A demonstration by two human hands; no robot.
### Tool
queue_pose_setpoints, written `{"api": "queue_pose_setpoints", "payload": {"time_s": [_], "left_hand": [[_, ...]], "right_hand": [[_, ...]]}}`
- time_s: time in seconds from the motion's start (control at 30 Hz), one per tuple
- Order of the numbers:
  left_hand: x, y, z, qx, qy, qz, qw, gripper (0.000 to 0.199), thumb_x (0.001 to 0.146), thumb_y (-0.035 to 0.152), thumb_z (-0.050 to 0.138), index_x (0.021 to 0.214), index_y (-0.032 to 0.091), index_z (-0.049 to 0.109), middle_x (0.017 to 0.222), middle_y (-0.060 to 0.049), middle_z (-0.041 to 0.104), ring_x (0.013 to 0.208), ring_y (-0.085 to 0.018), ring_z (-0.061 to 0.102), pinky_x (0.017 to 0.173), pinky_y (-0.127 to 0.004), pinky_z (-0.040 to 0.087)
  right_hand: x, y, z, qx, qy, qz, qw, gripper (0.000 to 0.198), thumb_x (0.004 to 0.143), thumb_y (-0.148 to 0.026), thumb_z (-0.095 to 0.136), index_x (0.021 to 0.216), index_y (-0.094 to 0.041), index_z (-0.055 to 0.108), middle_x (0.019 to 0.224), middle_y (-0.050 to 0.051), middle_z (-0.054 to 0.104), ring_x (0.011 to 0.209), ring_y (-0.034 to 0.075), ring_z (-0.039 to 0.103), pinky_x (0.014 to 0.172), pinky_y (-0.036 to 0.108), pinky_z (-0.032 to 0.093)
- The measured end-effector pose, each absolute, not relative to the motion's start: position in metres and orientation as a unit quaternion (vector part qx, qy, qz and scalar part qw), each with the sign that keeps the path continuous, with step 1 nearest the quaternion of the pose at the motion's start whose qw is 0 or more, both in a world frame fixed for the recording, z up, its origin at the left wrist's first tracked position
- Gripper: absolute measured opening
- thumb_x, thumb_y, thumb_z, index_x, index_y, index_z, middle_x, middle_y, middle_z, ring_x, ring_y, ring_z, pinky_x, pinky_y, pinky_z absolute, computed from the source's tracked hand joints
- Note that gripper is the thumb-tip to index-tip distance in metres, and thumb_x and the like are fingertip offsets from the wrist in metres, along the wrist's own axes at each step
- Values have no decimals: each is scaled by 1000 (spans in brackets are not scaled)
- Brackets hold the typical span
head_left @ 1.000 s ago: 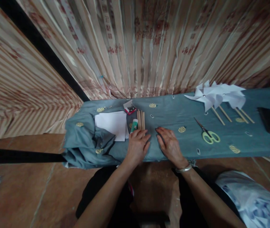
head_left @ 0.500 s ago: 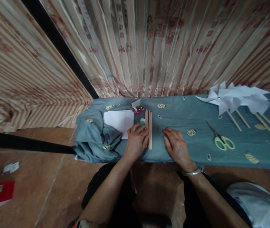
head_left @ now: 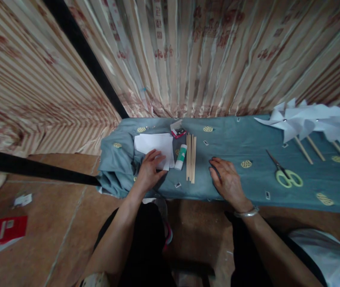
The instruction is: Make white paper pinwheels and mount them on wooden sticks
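1. Two bare hands rested on the near edge of the desk [head_left: 248,151], which was draped in a blue-grey cloth across the middle of the frame.
2. Left hand [head_left: 149,170], left of centre, lay with fingers loosely spread on the near corner of the white paper stack [head_left: 155,144], pinching nothing that could be seen.
3. Right hand [head_left: 227,181], just right of centre, lay flat on the cloth, fingers together and holding nothing.
4. Between the hands lay a bundle of wooden sticks [head_left: 191,156], pointing away, with a glue stick [head_left: 181,156] just beside it on its left.
5. Beyond the paper sat a small open box [head_left: 178,130].
6. Farther right lay yellow-handled scissors [head_left: 286,173].
7. At the upper right, white paper pinwheels [head_left: 307,119] on sticks lay against the curtain [head_left: 188,52].
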State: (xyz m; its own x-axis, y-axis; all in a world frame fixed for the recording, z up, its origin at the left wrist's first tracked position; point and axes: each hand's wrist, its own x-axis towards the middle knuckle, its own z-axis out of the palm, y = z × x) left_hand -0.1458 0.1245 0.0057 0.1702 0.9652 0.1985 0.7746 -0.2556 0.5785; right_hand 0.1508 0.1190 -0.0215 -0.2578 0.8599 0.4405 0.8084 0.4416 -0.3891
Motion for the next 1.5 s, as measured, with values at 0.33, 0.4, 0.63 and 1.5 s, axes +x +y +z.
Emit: {"api": "queue_pose_setpoints", "payload": {"time_s": [0.33,0.4,0.63,1.5], "left_hand": [[-148,122,12,725,587,282,224,21,76,22,68,96,19,75,118,-11,69,125,-30,55,106,-47,45],[-149,122,13,723,585,288,228,18,80,25,64,92,18,75,112,-10,72,121,-28,59,104,-45,47],[-144,120,14,726,614,265,158,23,86,23,53,92,22,75,104,-7,75,102,-23,69,92,-33,53],[-142,123,25,697,656,272,98,39,91,29,50,56,16,59,59,-3,62,53,-12,53,57,-25,34]], "right_hand": [[151,119,-22,-525,-793,30,308,32,96,-26,44,117,-11,64,119,16,66,112,29,56,99,45,46],[150,119,-22,-525,-795,27,303,32,96,-25,44,117,-11,64,119,16,66,113,29,56,99,45,45],[149,119,-19,-536,-793,33,287,33,96,-25,43,118,-11,63,121,16,65,114,29,55,97,45,46],[149,120,-23,-516,-799,4,308,31,95,-23,46,115,-9,64,117,18,67,110,29,57,95,46,48]]}}
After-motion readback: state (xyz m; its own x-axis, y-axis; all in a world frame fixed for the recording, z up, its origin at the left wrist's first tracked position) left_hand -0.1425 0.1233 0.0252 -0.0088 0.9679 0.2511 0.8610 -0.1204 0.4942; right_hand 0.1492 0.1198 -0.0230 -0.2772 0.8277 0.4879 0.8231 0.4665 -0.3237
